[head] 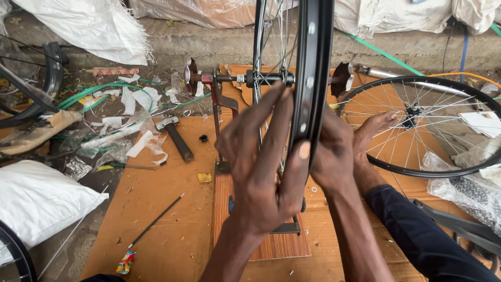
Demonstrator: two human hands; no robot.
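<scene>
I see a glossy black rim (313, 73) with silver spokes (271, 36), a second black wheel (428, 125) lying on the orange-brown board (172, 172), a striped wood-grain base (271, 245), green hose (99, 89), white sacks (36, 201), and a navy trouser leg (422, 235).

— What is underneath it all?
— A brown board (172, 209) on the floor. A hammer (175, 137) lies far left, a loose spoke (156, 220) near left, a second wheel (428, 125) right.

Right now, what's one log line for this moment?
left hand: gripping black wheel rim | right hand: pressed on rim's other side | wheel: upright in truing stand | nearby: hammer, second wheel flat on board
</scene>
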